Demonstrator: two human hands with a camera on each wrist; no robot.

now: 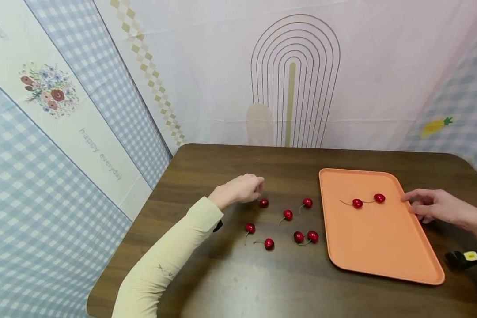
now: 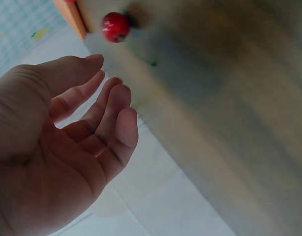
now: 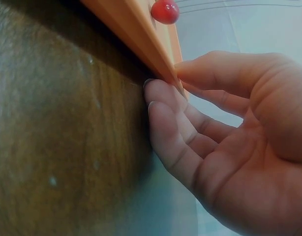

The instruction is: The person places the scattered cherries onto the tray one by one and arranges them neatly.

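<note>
My left hand (image 1: 241, 189) is over the table's left half, just above and beside a red cherry (image 1: 264, 202). In the left wrist view its fingers (image 2: 122, 125) are loosely bent with nothing between them, and a cherry (image 2: 115, 27) with a green stem lies a little beyond the thumb tip. At the orange tray (image 1: 375, 247), my right hand (image 1: 437, 205) pinches the right rim. The right wrist view has the thumb on the rim and the other fingers (image 3: 163, 123) against its outer side. Two cherries with stems, one of them this cherry (image 1: 379, 198), lie in the tray.
More cherries lie scattered left of the tray, among them a cherry (image 1: 269, 244) at the front and a touching pair with a cherry (image 1: 312, 236) near the tray's left rim. Behind the dark wooden table (image 1: 222, 159) hangs a patterned cloth (image 1: 206, 66).
</note>
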